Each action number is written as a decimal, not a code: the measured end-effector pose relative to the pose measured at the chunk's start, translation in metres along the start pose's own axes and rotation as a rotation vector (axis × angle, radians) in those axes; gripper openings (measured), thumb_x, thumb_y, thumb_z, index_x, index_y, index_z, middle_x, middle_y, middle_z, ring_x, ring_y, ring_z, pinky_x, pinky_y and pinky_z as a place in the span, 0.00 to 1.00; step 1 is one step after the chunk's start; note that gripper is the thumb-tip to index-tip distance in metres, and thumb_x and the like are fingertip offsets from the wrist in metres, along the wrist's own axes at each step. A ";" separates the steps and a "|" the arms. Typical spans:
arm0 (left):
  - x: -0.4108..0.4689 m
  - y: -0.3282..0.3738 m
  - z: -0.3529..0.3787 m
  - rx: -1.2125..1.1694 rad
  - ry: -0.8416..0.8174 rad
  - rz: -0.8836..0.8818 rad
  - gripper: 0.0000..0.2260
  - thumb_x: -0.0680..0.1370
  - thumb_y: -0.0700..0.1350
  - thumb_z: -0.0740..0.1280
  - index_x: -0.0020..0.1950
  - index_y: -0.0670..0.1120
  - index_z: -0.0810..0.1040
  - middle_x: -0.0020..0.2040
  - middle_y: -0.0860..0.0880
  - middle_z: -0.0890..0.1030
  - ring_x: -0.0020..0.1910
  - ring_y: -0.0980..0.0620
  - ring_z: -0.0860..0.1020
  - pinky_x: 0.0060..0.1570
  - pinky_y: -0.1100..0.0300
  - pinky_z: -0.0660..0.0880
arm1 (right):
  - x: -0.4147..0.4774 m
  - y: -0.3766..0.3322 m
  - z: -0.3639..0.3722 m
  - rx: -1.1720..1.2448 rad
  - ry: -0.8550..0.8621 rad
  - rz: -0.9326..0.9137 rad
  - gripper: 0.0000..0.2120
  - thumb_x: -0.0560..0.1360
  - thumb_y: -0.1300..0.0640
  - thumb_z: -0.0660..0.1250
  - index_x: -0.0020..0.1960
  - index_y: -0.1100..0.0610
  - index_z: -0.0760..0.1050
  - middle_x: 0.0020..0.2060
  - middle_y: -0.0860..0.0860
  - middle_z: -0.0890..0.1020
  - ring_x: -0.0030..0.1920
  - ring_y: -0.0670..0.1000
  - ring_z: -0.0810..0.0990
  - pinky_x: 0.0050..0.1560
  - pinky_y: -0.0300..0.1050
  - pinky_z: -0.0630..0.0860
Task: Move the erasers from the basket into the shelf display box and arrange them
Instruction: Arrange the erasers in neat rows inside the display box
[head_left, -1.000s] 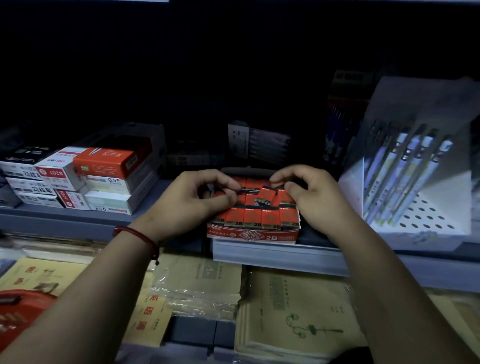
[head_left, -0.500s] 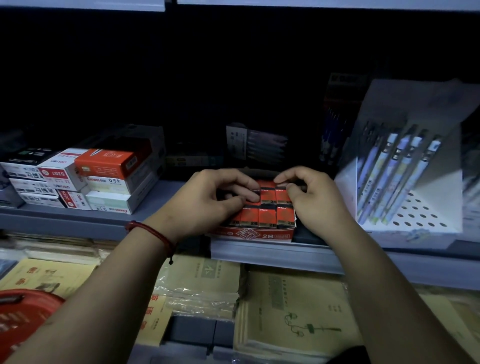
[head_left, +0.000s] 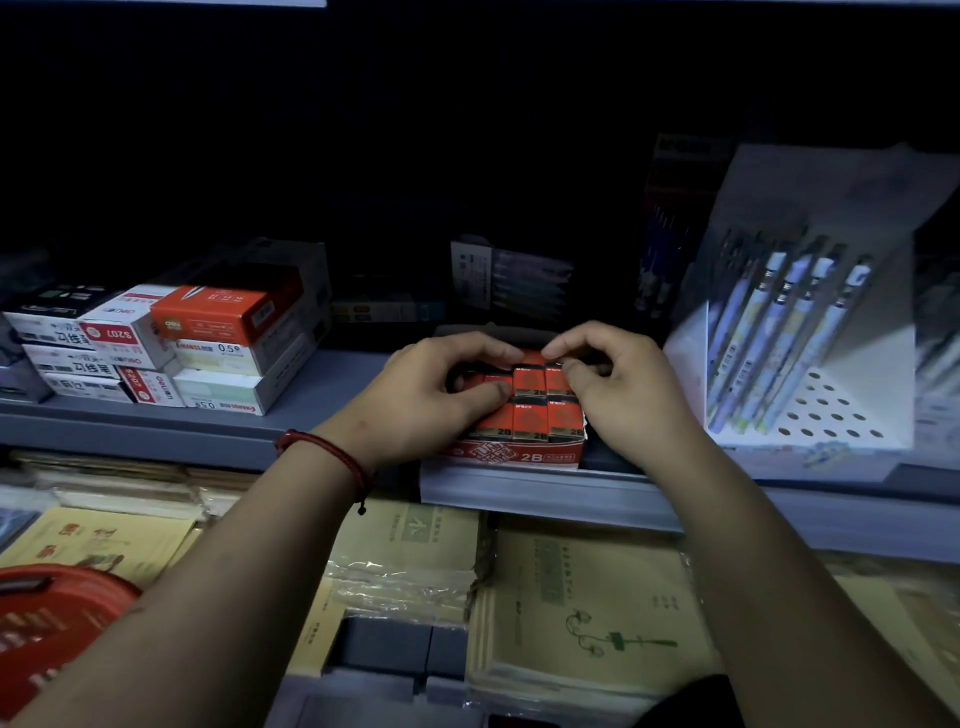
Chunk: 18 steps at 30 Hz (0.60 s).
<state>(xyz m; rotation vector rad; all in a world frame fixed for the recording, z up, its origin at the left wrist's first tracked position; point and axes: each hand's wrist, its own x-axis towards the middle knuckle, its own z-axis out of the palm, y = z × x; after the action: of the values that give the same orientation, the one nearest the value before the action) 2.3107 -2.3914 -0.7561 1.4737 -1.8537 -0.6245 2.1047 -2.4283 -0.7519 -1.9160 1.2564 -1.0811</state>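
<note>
A red display box (head_left: 519, 458) marked 2B stands on the shelf ledge at centre, filled with rows of red erasers (head_left: 531, 422). My left hand (head_left: 431, 397) lies over the box's left half, thumb flat on the erasers, fingers curled onto the back row. From the right, my right hand (head_left: 621, 395) pinches thumb and forefinger onto a back-row eraser (head_left: 530, 375). The two forefingers meet on top of that eraser. The red basket (head_left: 57, 618) shows at the bottom left, its contents too dim to make out.
Stacked boxes of pen refills (head_left: 208, 353) sit on the shelf to the left. A white perforated pen display (head_left: 810, 364) stands close on the right. Wrapped notebooks (head_left: 582, 613) lie on the lower level beneath my arms. The shelf back is dark.
The loose, tilted erasers in the back row now stand level in line. Both hands have drawn closer together over the box until the forefingers meet.
</note>
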 end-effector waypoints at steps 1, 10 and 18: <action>0.000 -0.001 0.001 0.002 0.010 0.001 0.17 0.73 0.59 0.67 0.62 0.63 0.79 0.54 0.56 0.83 0.53 0.55 0.82 0.56 0.50 0.80 | -0.001 0.000 -0.001 -0.005 0.001 -0.005 0.13 0.80 0.61 0.64 0.46 0.44 0.80 0.36 0.59 0.83 0.36 0.64 0.81 0.32 0.62 0.79; 0.000 0.001 0.004 0.022 0.032 0.013 0.19 0.71 0.66 0.64 0.60 0.65 0.78 0.56 0.62 0.82 0.57 0.59 0.80 0.63 0.46 0.75 | -0.004 -0.002 -0.005 -0.027 -0.032 -0.032 0.12 0.79 0.62 0.64 0.48 0.47 0.81 0.47 0.44 0.82 0.43 0.50 0.82 0.44 0.54 0.83; -0.022 0.006 -0.017 0.208 -0.146 0.058 0.38 0.58 0.76 0.71 0.67 0.69 0.71 0.65 0.69 0.71 0.67 0.60 0.63 0.70 0.57 0.59 | -0.008 0.004 -0.006 -0.100 -0.080 -0.140 0.07 0.80 0.57 0.64 0.50 0.48 0.80 0.48 0.43 0.77 0.49 0.43 0.78 0.53 0.50 0.78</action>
<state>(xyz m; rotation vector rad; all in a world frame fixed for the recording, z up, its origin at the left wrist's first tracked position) 2.3222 -2.3677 -0.7454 1.5338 -2.1202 -0.5360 2.0958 -2.4230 -0.7541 -2.1288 1.1664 -1.0167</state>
